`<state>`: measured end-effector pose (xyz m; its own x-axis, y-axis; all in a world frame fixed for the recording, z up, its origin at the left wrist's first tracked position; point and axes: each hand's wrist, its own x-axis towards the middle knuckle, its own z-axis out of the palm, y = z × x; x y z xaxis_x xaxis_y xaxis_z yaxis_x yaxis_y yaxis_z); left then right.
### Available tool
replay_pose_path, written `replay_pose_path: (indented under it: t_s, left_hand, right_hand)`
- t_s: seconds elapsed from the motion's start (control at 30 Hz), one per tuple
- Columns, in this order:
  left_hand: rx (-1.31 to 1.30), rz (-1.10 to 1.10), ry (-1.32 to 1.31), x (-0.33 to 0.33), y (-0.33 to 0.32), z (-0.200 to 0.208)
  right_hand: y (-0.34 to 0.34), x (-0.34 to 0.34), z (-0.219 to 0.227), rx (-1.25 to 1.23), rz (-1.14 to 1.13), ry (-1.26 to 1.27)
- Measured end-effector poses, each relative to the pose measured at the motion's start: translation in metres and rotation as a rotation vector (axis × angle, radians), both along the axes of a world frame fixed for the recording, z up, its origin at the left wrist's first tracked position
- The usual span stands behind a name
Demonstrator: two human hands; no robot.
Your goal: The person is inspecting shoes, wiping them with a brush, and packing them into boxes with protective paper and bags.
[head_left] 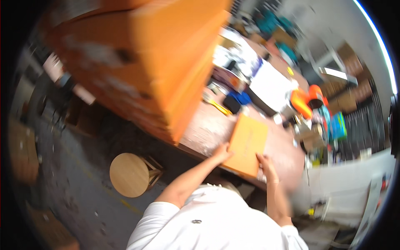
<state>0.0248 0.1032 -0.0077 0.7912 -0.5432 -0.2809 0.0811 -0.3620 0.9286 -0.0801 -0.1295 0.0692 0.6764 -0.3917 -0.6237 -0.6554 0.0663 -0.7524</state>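
Orange box (pixel 248 146) is right at the tabletop (pixel 203 127)'s front edge, long axis pointing away and a bit right; left grip (pixel 224 153) touches its left side, right grip (pixel 265 161) its right, neither nearer; can't tell if fingers pinch, too blurry.

Strip light (pixel 382 43) glares at upper right amid blur, seemingly from motion.

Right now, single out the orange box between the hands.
The thin, flat orange box over the table: left hand at its left side, right hand at its right. The far bulkier orange one, upper left, touches neither.
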Motion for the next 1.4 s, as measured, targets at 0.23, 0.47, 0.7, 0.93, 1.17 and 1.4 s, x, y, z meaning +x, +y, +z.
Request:
replay_pose_path:
  t_s: [0.23,0.47,0.7,0.93,1.17,1.4]
  left_hand:
    - [-0.267,0.237,-0.081,0.019,0.042,0.084]
    - [0.54,0.256,-0.667,0.035,0.068,0.119]
    - [0.384,-0.321,-0.75,0.027,-0.056,0.046]
    - [-0.092,0.095,0.213,0.069,-0.023,0.03]
    - [-0.215,-0.102,0.304,0.086,-0.014,0.051]
    - [-0.265,0.213,0.298,0.108,-0.001,0.06]
  right_hand:
    - [0.104,0.016,0.103,0.274,0.455,-0.184]
    - [0.029,0.024,0.034,-1.006,0.666,-0.361]
    - [-0.016,0.019,-0.037,-0.632,0.291,-0.374]
    - [0.003,-0.01,0.044,-0.561,-0.076,-0.449]
    - [0.086,0.063,-0.048,-0.729,0.571,0.08]
    - [0.036,0.017,0.016,0.464,-0.016,-0.296]
